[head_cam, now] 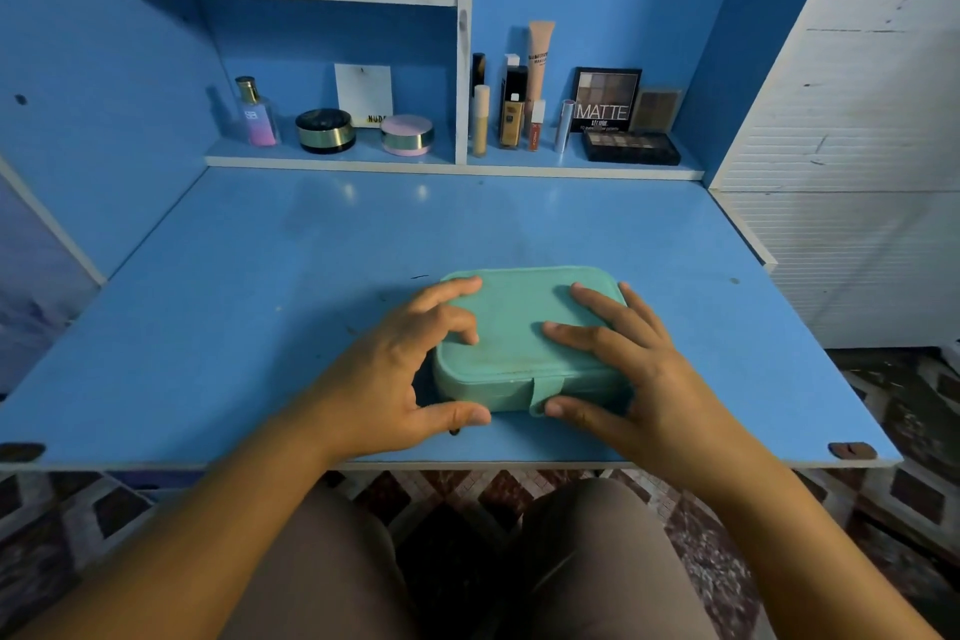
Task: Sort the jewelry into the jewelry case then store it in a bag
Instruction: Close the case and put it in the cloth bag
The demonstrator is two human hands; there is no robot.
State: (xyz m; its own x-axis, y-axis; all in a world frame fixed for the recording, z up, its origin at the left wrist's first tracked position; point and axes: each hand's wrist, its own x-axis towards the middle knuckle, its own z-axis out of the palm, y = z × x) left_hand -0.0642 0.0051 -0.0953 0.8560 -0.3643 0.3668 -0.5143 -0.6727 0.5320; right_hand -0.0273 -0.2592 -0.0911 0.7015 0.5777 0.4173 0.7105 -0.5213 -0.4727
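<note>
Looking at the jewelry case (519,333) first: it's a teal one, lid shut, sitting flat on the blue desk (260,327), and the strap clasp (545,392) on its near wall faces the person. The left hand (400,369) grips the case's left end, with fingers curled over the top edge and the thumb laid along the bottom of the near wall. The right hand (634,364) isn't really gripping. Its fingers lie straight and flat on the right half of the lid, and the thumb is stretched out against the near wall, touching the clasp.

Readable stuff is all on the low shelf (332,159) well behind the case. Behind and to the right, an eyeshadow palette (605,101) stands upright with "MATTE" in big white letters; the small line under it is too blurry to read. A second palette (631,146) lies flat in front of that one. Behind and a bit left of the case, a white card (363,94) shows "NUD" before a pink jar (407,134) covers the rest. The peach tube (540,57) has print I can't make out, and so does the perfume bottle (254,114) far back-left.

Room-wise, the case sits close to the desk's near edge, just a narrow strip of blue in front of it. Bare desk runs wide to its left, right and back toward the shelf.
</note>
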